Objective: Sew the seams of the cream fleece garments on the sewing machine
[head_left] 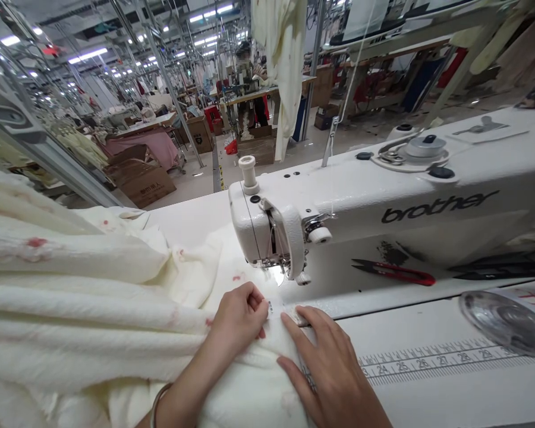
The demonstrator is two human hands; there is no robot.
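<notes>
Cream fabric with small red marks [129,321] lies in thick folds across the left and front of the sewing machine table. My left hand [243,315] is closed in a pinch on a small white label [271,308] with dark print, at the fabric's edge just before the needle area. Beside it, my right hand [325,362] rests with fingers spread on the fabric and the label's right side. The white sewing machine [267,226] stands right behind both hands, its lamp lit over the presser foot. Where the fabric passes under the foot is hard to make out.
Red-handled thread snips [395,271] lie under the machine arm, with black scissors [499,267] further right. A clear round dish [506,321] sits near a printed ruler strip [428,362]. Cardboard boxes [142,181] and other workstations stand beyond the table. Cream fabric [289,77] hangs behind.
</notes>
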